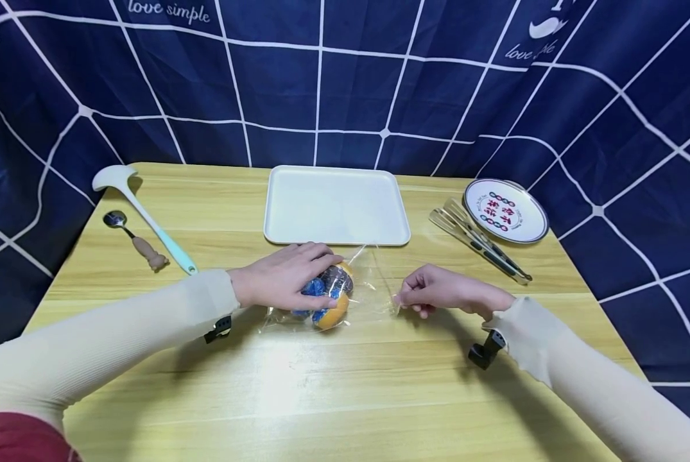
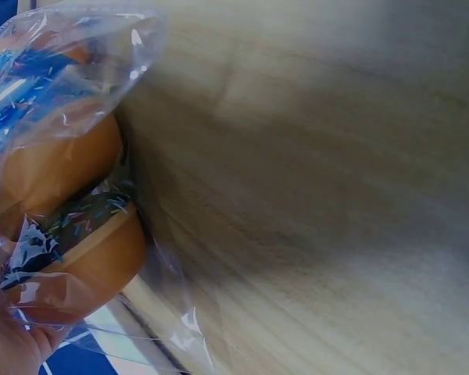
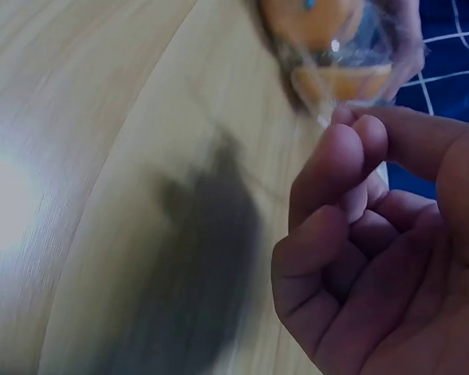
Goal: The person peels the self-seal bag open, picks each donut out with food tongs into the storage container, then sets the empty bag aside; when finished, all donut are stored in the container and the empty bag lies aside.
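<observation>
A clear plastic bag [image 1: 373,282] lies on the table in front of the tray, with several donuts [image 1: 332,314] inside. In the left wrist view, the donuts [image 2: 70,164] show tan dough with blue and dark icing and coloured sprinkles. My left hand [image 1: 287,276] holds the filled end from above, its thumb on the near side and its fingers over the far side. At the bag's loose right end, my right hand [image 1: 443,289] pinches the film between thumb and index finger. The other fingers of my right hand [image 3: 375,242] are curled towards the palm.
Behind the bag is a white rectangular tray [image 1: 336,205]. To the right are metal tongs [image 1: 480,240] and a round plate [image 1: 506,212] with red lettering. A ladle [image 1: 148,212] and a spoon [image 1: 137,240] with a brown handle lie left. Blue checked cloth [image 1: 350,83] hangs behind.
</observation>
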Demonstrator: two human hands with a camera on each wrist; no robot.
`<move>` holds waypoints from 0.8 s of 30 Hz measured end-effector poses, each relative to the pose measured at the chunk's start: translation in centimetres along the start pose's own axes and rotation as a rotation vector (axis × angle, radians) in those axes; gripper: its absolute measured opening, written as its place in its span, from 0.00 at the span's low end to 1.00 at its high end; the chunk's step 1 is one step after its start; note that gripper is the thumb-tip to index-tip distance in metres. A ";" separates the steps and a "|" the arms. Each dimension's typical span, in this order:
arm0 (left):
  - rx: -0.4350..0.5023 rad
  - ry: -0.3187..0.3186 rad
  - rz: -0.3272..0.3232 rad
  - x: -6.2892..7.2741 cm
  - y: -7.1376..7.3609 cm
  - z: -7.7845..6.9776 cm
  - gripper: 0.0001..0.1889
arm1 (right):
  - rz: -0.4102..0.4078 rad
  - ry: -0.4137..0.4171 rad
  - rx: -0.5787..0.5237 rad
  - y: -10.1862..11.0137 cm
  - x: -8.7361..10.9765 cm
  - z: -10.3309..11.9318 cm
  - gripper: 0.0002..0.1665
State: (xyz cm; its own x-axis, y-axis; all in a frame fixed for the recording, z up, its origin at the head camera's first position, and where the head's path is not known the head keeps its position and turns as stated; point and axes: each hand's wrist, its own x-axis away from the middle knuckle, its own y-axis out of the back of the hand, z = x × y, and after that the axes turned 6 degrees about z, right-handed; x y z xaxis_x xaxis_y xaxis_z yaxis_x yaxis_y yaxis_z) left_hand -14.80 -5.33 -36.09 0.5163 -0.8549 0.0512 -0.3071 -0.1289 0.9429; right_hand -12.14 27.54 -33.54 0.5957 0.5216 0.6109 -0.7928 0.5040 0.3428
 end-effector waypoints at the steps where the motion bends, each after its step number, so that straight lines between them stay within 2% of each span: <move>1: 0.000 0.002 0.002 0.0 0.0 0.0 0.44 | 0.006 -0.005 0.000 0.0 0.0 -0.2 0.17; 10: 0.008 0.006 0.002 -0.1 0.1 0.0 0.44 | 0.011 0.007 0.025 -0.3 -0.1 -0.9 0.18; 17: 0.017 0.004 -0.001 -0.2 0.2 0.0 0.45 | -0.021 0.011 0.016 -0.1 -0.1 -1.0 0.14; 24: 0.008 0.001 -0.008 0.0 0.3 -0.1 0.41 | -0.036 0.017 -0.002 -0.2 -0.1 -1.1 0.11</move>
State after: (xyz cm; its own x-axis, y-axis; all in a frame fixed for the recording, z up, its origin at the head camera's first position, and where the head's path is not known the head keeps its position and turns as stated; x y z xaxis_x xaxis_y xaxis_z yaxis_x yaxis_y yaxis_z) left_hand -14.82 -5.32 -35.77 0.5196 -0.8533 0.0435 -0.3091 -0.1402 0.9406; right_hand -11.88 28.15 -34.40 0.6262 0.5146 0.5857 -0.7703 0.5244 0.3628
